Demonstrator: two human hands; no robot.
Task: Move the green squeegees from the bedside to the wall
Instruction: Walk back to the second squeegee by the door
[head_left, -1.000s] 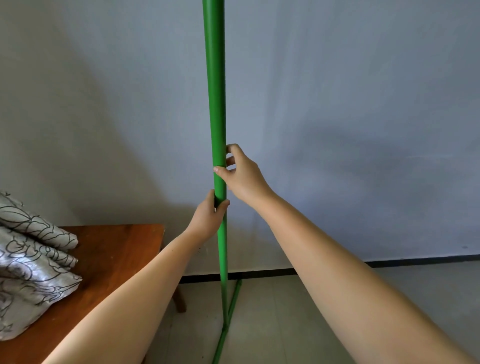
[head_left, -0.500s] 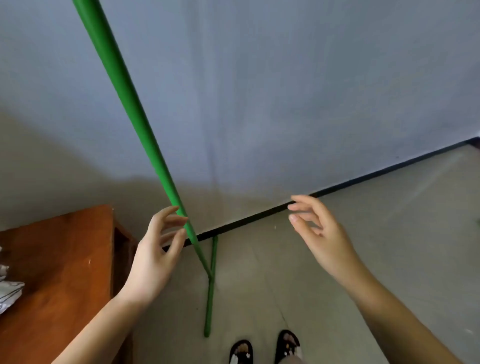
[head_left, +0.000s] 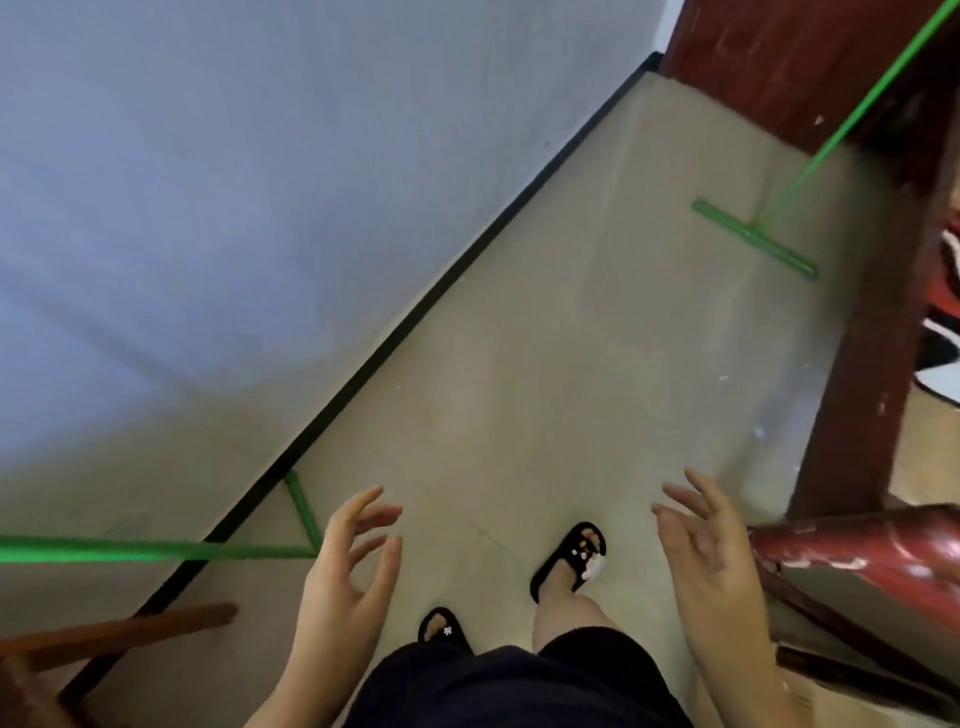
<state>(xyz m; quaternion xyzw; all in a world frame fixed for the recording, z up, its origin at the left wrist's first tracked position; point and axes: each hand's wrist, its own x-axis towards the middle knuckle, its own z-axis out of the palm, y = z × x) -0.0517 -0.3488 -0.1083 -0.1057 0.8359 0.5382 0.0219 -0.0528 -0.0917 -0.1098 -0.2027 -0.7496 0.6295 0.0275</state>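
Both hands empty, fingers spread: left hand (head_left: 345, 577), right hand (head_left: 711, 551). One green squeegee (head_left: 156, 550) already by the wall (head_left: 260, 182), head near left hand. Second squeegee (head_left: 754, 239) far ahead-right at the bed frame (head_left: 872, 332), handle slanting up-right; right hand nearer, prob next grab

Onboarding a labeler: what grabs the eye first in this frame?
Two bright green squeegees: one leans against the grey wall at lower left, its head on the floor by the black skirting; the other stands at upper right, its handle running up along the dark red bed frame. Next, the left hand and right hand, open and empty, above black sandals.
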